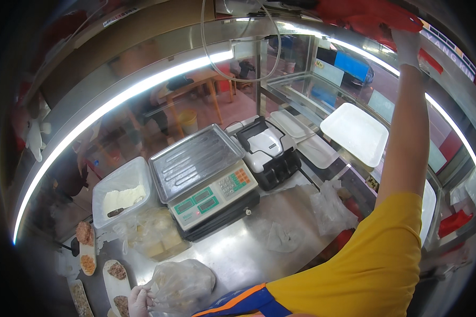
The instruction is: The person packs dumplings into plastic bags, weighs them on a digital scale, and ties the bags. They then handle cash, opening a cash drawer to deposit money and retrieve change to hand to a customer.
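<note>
My left hand [139, 302], in a white glove, pinches the gathered neck of a clear plastic bag [183, 284] at the bottom of the view. The bag is filled, but its contents are blurred by the plastic. My right hand [407, 48], also gloved, is raised high at the upper right against red plastic bags [357, 16]. Red plastic hides its fingers, so their grip does not show. Beside my left hand lies a long white dish [112, 273] with heaps of minced filling [117, 271].
A digital scale [212, 194] with a metal tray [196, 160] stands mid-counter, beside a banknote counter [267, 152]. Left of it are a tub of white powder [123, 198] and a bag of pale blocks [154, 235]. White trays [357, 132] sit right. Glass panes enclose the counter; a tube loop [204, 47] hangs above.
</note>
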Action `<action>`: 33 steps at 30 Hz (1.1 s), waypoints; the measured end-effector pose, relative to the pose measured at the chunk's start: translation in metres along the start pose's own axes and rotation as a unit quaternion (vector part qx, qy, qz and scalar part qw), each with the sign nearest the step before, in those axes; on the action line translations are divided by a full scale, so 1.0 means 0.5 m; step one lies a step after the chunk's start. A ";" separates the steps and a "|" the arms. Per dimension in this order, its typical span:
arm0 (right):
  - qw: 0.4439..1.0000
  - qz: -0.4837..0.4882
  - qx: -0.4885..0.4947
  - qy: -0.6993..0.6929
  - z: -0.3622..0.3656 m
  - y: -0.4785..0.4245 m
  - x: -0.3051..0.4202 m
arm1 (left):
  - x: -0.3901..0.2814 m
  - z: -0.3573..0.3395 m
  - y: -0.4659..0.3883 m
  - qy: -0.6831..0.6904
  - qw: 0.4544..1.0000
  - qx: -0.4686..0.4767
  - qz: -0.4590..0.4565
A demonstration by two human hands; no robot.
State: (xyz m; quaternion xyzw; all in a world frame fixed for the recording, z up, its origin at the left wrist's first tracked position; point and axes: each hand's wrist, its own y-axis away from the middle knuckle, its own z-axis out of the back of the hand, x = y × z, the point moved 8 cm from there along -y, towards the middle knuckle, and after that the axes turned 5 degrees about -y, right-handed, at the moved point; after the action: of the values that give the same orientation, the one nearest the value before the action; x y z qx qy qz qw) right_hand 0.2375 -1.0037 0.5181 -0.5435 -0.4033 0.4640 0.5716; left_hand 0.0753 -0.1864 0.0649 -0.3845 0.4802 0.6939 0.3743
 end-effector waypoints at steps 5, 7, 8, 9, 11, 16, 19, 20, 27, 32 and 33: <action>0.996 -0.084 -0.001 0.006 0.104 -0.009 -0.119 | 0.005 0.004 0.004 0.014 1.000 0.016 0.003; 0.961 -0.197 0.012 -0.192 0.132 0.025 -0.120 | 0.010 0.006 0.006 0.025 0.999 0.025 -0.012; 0.964 -0.180 -0.021 -0.196 0.174 0.041 -0.089 | 0.013 0.000 0.003 0.043 0.999 0.023 -0.025; 0.964 -0.167 -0.054 -0.201 0.223 0.073 -0.040 | 0.012 0.000 0.004 0.057 0.997 0.018 -0.040; 0.953 -0.168 -0.117 -0.223 0.309 0.130 0.014 | 0.011 -0.008 -0.005 0.027 0.998 0.037 -0.047; 0.773 -0.318 -0.184 -0.517 0.358 0.314 0.123 | 0.026 0.008 -0.011 0.024 0.995 0.057 -0.076; 0.652 -0.379 -0.078 -0.653 0.265 0.442 0.200 | 0.021 0.021 0.007 0.002 0.996 0.022 -0.091; 0.606 -0.402 -0.053 -0.684 0.245 0.475 0.234 | 0.016 0.020 0.015 0.005 0.995 0.014 -0.094; 0.633 -0.447 -0.087 -0.626 0.205 0.487 0.248 | 0.056 0.078 0.070 0.065 0.997 -0.035 0.038; 0.955 -0.184 -0.092 -0.213 0.219 0.235 0.132 | 0.050 0.066 0.077 0.076 0.996 -0.052 0.015; 0.976 -0.155 -0.077 -0.129 0.219 0.191 0.128 | 0.053 0.060 0.077 0.076 0.996 -0.052 0.003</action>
State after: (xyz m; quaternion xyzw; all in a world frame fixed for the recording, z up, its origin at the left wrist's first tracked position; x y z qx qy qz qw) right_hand 0.1386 -0.9165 0.4294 -0.4520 -0.5876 0.4038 0.5360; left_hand 0.0244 -0.1638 0.0630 -0.4537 0.4718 0.6877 0.3140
